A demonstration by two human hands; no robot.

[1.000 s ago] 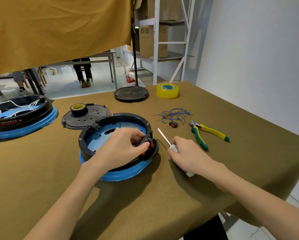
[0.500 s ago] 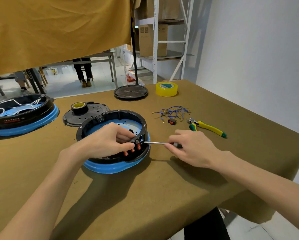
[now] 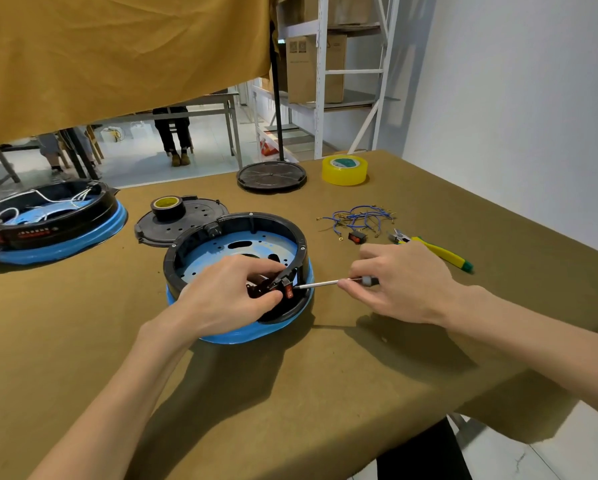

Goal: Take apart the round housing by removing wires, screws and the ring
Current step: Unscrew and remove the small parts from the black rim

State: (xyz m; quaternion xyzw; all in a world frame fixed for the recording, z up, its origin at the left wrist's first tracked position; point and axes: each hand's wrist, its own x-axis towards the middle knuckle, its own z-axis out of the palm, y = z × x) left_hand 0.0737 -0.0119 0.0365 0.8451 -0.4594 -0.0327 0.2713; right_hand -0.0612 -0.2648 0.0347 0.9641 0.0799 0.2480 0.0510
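Two housings (image 3: 237,268) (image 3: 51,221) – two tape rolls (image 3: 344,170) (image 3: 168,208) – one screwdriver (image 3: 328,283)

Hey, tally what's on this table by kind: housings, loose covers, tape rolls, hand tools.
Round housings: 2
Loose black covers: 2
Tape rolls: 2
Hand tools: 2, screwdriver and pliers
Total: 8

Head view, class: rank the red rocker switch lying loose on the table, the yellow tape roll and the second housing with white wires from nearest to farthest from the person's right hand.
From the right hand:
1. Red rocker switch, just beyond the hand, below the blue wires.
2. Yellow tape roll, at the table's far edge.
3. Second housing with white wires, far left of the table.
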